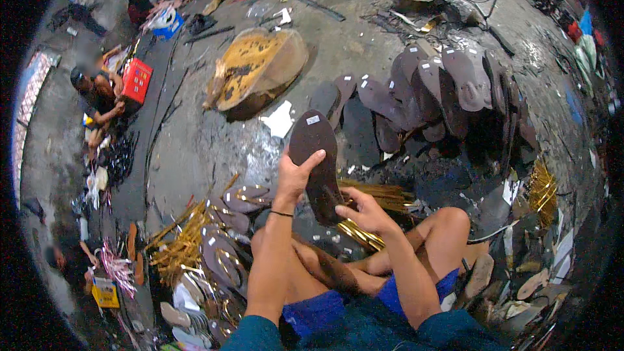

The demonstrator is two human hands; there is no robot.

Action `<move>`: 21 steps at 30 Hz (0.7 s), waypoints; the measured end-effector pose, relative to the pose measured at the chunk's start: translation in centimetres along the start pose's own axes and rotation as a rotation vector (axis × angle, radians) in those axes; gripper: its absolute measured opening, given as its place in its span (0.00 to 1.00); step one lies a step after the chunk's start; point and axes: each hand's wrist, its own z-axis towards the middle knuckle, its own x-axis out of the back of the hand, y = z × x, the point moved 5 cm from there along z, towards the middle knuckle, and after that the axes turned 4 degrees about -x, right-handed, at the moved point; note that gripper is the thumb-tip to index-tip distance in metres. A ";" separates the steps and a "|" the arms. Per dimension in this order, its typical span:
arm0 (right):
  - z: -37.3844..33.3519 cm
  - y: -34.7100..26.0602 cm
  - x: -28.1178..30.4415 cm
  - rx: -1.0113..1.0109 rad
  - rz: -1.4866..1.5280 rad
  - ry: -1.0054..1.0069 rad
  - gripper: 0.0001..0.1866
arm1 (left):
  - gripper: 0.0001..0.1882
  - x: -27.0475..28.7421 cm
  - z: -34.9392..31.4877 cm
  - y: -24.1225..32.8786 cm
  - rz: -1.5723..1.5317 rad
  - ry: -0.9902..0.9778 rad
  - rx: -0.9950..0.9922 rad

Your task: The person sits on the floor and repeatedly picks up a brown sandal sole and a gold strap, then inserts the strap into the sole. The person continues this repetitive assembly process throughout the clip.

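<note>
Dark brown, foot-shaped, rubbery-looking sole (322,182), head view: it's held up between both hands, long axis near-vertical, tipped slightly left. Wide end with the small white rectangular sticker (312,119) points away, narrow end back toward the person. Left hand (294,175) grasps the left edge, thumb across the face; right hand (367,211) pinches near the narrow end. Probably light, bendy, grippy, hardly fragile; I'd grab the edges mid-length.

Matt, smooth sole (323,181), seemingly rubber

Forearms (268,266) extended, left fingers (316,157) higher, right fingers (352,193) curled lower
</note>
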 end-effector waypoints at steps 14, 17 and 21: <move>-14.7 -14.2 -4.0 0.380 -0.378 0.377 0.11 | 0.27 -3.5 -25.3 5.4 0.727 0.060 -0.606; -15.8 -12.2 -4.9 0.274 -0.253 0.192 0.12 | 0.22 -3.8 -28.0 6.5 0.894 0.041 -0.657; -16.5 -11.8 -6.8 0.270 -0.325 0.156 0.08 | 0.21 -2.2 -29.6 5.8 0.655 0.193 -0.449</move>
